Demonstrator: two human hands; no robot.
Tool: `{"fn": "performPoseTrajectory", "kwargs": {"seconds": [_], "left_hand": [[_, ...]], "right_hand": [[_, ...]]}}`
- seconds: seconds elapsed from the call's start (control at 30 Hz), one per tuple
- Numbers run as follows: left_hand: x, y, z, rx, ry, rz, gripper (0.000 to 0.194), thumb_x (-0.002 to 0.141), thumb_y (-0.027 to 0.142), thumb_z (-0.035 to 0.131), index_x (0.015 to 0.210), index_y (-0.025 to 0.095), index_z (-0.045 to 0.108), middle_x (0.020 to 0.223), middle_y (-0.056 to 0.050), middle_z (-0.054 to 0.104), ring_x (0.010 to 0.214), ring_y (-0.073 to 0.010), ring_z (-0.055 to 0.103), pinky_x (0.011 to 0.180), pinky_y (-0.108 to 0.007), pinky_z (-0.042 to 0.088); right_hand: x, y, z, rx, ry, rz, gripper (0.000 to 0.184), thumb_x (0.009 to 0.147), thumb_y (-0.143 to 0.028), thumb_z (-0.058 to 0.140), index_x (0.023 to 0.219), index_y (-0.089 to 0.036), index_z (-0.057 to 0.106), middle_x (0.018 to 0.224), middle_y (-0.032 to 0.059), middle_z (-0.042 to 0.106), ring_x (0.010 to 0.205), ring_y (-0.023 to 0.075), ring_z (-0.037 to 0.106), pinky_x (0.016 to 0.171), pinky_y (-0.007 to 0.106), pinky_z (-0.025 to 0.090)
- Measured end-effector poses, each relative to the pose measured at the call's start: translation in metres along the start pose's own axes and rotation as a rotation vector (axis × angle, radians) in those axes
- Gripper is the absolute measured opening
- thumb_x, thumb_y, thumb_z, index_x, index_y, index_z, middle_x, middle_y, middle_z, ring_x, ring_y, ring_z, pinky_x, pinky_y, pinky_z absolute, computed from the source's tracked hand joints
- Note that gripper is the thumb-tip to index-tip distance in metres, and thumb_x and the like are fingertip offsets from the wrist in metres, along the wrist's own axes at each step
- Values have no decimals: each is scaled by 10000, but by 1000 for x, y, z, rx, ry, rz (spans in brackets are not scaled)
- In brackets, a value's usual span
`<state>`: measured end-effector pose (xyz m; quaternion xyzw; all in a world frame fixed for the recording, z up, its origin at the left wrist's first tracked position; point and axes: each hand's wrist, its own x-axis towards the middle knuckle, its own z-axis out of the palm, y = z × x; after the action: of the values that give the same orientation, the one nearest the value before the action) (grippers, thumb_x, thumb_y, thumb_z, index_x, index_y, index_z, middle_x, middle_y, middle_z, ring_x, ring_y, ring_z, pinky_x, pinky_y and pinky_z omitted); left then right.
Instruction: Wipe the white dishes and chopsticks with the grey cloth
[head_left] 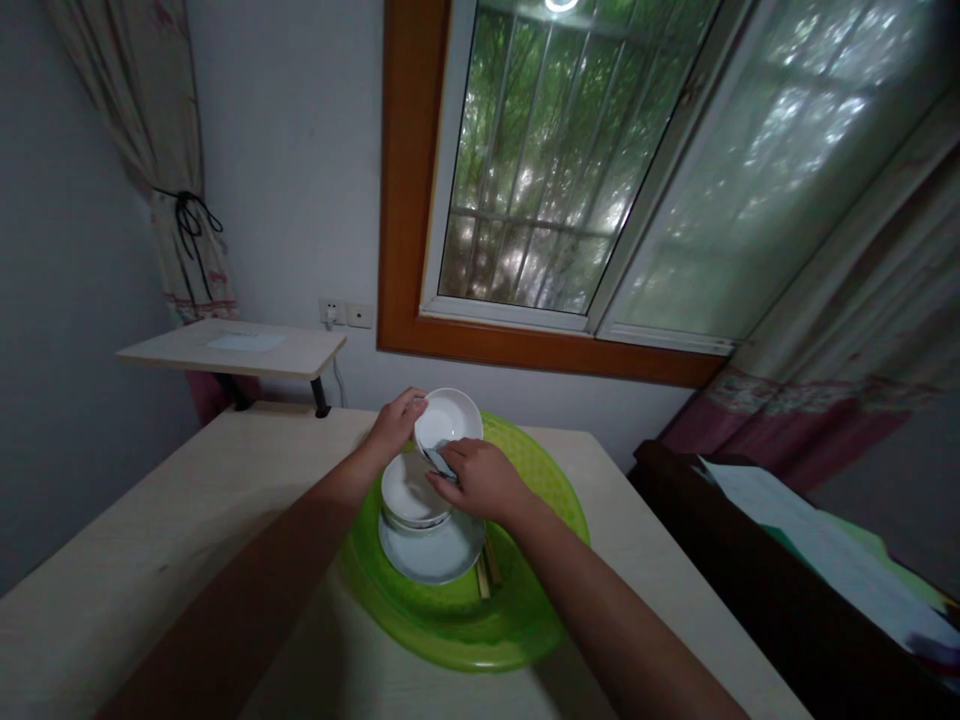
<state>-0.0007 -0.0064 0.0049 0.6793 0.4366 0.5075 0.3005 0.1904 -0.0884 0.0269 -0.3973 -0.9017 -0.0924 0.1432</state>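
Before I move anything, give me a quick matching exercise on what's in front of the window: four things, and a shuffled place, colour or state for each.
Things
1. Raised bowl
2. Plate
3. Chopsticks
4. Round tray

Places, colours, states
A. Bright green, resting on the table
B. At the plate's right edge, as the picture shows it
C. Held up by the fingers of the left hand
D. White, lying flat beneath the lower bowl

Pairs: 1-C, 2-D, 3-B, 4-A
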Motion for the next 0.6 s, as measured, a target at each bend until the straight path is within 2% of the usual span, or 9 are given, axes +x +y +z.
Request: {"fn": "performPoseTrajectory", "kwargs": {"seconds": [0.1, 0.2, 0.27, 0.4, 0.6], "left_hand": [[0, -1, 0, -6, 8, 3, 345, 883, 464, 453, 1002, 187, 620, 874, -28, 656, 805, -190, 581, 713, -280, 432], [-1, -2, -1, -35, 20, 46, 341, 891, 465, 447, 993, 186, 616, 887, -32, 650, 837, -194, 586, 745, -284, 445], [-1, -2, -1, -45, 20, 68, 348, 895, 470, 441, 990, 184, 616, 898, -37, 647, 855, -198, 587, 763, -288, 451], [-2, -1, -1, -37, 3, 64, 389, 894, 489, 442, 1056, 181, 617, 940, -43, 661, 875, -202, 597, 786, -293, 459], [0, 4, 1, -40, -18, 24, 463, 888, 528, 467, 1148, 171, 606, 878, -33, 662, 779, -188, 589, 709, -284, 445]], "right_hand": [[-1, 1, 4, 122, 32, -35, 385, 974, -447, 510, 1176, -157, 661, 1155, 118, 712, 1037, 238, 664, 924, 329, 487], [-2, 1, 6, 217, 68, -62, 474, 975, -432, 509, 1349, -147, 564, 1350, 129, 629, 1194, 246, 616, 1031, 338, 464], [-1, 0, 6, 240, 73, -70, 524, 976, -449, 502, 1397, -138, 525, 1406, 137, 590, 1245, 254, 591, 1065, 351, 452], [1, 1, 3, 206, 53, -53, 530, 991, -489, 467, 1373, -133, 561, 1386, 152, 607, 1226, 269, 608, 1053, 380, 464], [1, 7, 2, 106, 40, 22, 463, 1047, -405, 353, 1325, -152, 625, 1335, 115, 654, 1212, 240, 619, 1070, 363, 439]]}}
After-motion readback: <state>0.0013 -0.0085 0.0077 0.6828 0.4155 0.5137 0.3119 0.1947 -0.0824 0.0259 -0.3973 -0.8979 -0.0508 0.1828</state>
